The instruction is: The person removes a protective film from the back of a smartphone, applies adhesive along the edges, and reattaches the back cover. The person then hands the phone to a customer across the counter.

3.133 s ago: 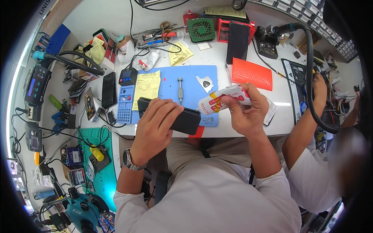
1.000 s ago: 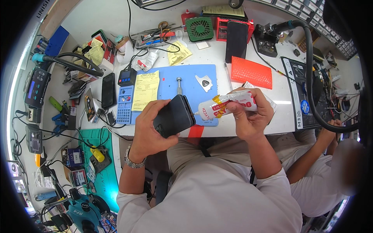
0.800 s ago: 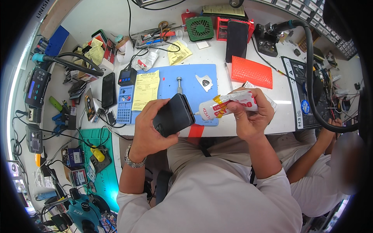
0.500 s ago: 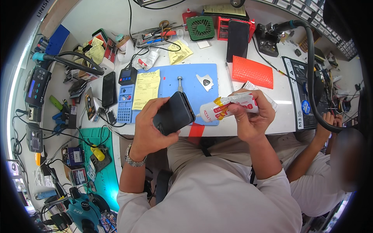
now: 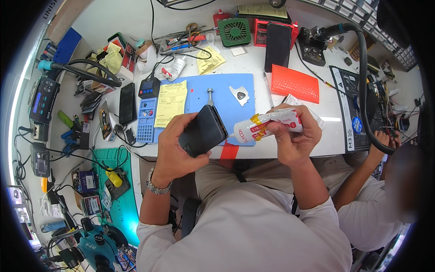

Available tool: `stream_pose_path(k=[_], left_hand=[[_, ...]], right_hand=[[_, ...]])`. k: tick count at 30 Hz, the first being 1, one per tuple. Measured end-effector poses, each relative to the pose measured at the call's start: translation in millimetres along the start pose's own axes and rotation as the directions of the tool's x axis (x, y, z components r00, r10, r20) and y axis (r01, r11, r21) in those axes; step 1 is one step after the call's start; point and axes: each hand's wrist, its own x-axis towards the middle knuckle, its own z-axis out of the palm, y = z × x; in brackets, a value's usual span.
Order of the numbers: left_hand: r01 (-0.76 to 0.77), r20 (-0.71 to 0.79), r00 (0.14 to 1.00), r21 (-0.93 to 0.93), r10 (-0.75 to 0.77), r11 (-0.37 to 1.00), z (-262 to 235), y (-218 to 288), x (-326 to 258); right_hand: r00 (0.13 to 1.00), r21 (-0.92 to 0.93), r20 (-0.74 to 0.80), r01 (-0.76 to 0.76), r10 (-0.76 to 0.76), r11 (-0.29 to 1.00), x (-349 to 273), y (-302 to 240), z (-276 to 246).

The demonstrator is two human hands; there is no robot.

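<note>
In the head view, the only one I have, my left hand [image 5: 174, 150] is clamped around the dark phone [image 5: 203, 132], tilted over the near edge of the table [image 5: 260, 152], its parted side toward the tube [image 5: 254, 130]. My right hand [image 5: 294, 139] grips that tube, nozzle [image 5: 232, 135] aimed at the phone's side; I can't tell whether they touch. I judge the step in hand as lining nozzle up with gap. The next move calls for a steady phone and a light, even squeeze.

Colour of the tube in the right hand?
The tube is white with red markings and a yellow strip across it; best seen in the head view.
</note>
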Motion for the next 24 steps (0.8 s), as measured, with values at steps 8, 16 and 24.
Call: stream_pose_path(k=[8, 16, 24], left_hand=[[0.401, 0.164, 0.870, -0.783, -0.464, 0.476, 13.9, 7.5, -12.8], [0.380, 0.107, 0.820, -0.836, -0.562, 0.396, 47.9, 26.2, -20.6], [0.351, 0.017, 0.854, -0.758, -0.521, 0.550, 50.8, 27.0, -24.2]], right_hand=[[0.961, 0.255, -0.143, -0.194, 0.236, 0.947, -1.4, 0.4, 10.5], [0.995, -0.023, -0.088, -0.049, 0.047, 0.999, -0.5, 13.1, 20.9], [0.998, -0.105, -0.065, 0.009, -0.016, 0.994, 2.0, 15.6, 24.8]])
